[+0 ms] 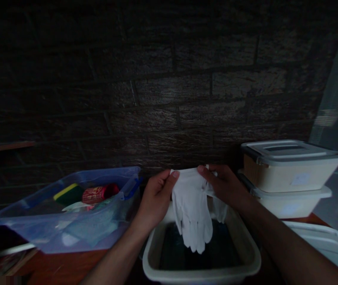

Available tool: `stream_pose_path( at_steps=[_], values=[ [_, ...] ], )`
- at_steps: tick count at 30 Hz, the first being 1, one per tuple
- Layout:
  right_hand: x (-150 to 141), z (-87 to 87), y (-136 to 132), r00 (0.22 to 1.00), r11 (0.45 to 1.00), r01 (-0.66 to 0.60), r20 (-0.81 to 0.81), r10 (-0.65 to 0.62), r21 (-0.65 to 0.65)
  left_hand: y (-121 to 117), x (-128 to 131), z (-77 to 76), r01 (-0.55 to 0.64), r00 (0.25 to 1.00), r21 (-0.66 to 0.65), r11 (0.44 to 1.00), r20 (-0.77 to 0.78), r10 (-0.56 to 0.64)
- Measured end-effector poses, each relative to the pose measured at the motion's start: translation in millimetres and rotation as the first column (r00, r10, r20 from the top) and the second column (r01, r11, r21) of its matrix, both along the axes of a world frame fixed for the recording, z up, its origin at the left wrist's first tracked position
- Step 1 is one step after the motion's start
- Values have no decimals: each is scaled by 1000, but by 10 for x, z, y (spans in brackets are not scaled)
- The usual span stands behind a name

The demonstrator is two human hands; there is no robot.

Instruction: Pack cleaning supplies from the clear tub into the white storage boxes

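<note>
A white glove hangs fingers down between my two hands, stretched at its cuff. My left hand pinches the cuff's left corner between thumb and fingers. At the other corner, my right hand grips the cuff the same way. Behind it, below my right hand, dangles a second piece of white glove; how it is held is hidden. Directly underneath stands an open whitish plastic bin, its inside dark, and the glove's fingertips hang over its opening. I cannot make out what lies in the bin.
At left, a translucent blue bin holds a yellow-green sponge, a red can and pale cloth. Two lidded boxes are stacked at right, with a loose white lid in front. A dark brick wall rises behind.
</note>
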State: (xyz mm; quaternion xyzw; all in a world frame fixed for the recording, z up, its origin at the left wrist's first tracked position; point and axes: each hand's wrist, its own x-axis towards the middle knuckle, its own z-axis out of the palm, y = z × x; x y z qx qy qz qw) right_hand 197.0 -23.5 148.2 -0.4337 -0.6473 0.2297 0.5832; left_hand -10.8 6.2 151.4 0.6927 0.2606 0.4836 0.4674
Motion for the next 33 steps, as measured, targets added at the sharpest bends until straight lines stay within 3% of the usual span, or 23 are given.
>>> stream_pose_path(
  at_steps=[3,6,9,11,13,15,16,18,22,25,28,30,33],
  values=[
    [-19,15,-50,989,987,-138,37,141,-81,-6,6,-18,-46,999,26,999,-10,46],
    [-61,-42,-75,948,923,-275,82,307,-268,-17,1,-21,-140,989,132,981,-26,145],
    [-89,-111,-55,959,936,-226,108,263,-269,-19,-1,-16,-227,972,205,952,-11,234],
    [-92,-122,-40,972,950,-215,43,230,-226,-25,11,-13,-169,986,139,976,19,168],
    [-87,-103,-35,981,959,-194,-42,189,-205,-40,32,-14,30,999,-17,999,46,-29],
    [-78,-71,-34,986,969,-153,-101,136,-192,-53,53,-22,230,973,-178,957,75,-220],
    [-72,-58,-33,987,974,-136,-113,117,-181,-53,61,-29,270,963,-227,936,81,-258],
    [-62,-44,-26,991,984,-100,-104,85,-148,-39,67,-47,212,977,-236,948,77,-199],
    [-62,-59,-11,996,994,17,-85,-26,-111,14,64,-80,-25,999,-49,999,43,27],
    [-92,-82,-25,982,971,-132,-162,100,-200,24,68,-94,-37,999,1,999,30,37],
    [-118,-97,-49,946,902,-317,-163,279,-294,8,72,-90,-86,996,35,996,33,85],
    [-111,-96,-54,946,899,-321,-147,289,-299,-13,72,-76,-58,997,10,998,50,58],
    [-55,-73,-46,970,943,-224,-145,193,-248,-44,67,-58,188,981,-140,972,64,-181]
  ],
)
